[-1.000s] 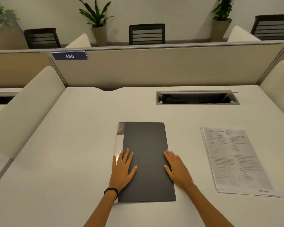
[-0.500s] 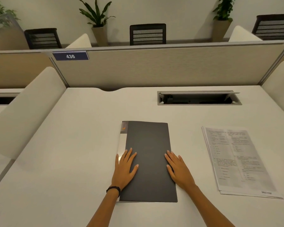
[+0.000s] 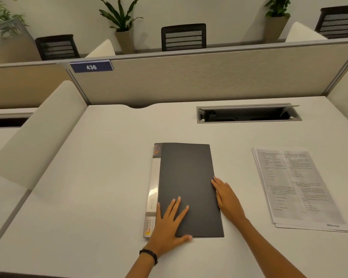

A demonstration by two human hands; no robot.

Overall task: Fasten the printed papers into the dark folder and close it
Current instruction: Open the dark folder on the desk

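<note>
The dark folder [image 3: 186,177] lies closed and flat on the white desk [image 3: 100,177], its pale labelled spine on the left. My left hand [image 3: 169,223] rests flat on the folder's near left corner, fingers spread, thumb along the near edge. My right hand [image 3: 226,195] lies at the folder's right edge, fingertips on the cover, fingers together and extended. A stack of printed papers [image 3: 297,187] sits flat on the desk to the right of the folder, apart from both hands.
A recessed cable tray [image 3: 247,114] opens in the desk behind the folder. A partition wall [image 3: 189,77] with the number plate 436 closes the far side. Curved white dividers [image 3: 38,137] stand at the left and right edges.
My left hand has slid down towards the folder's near left corner. My right hand has shifted out to the right edge of the cover. The folder stays closed.
</note>
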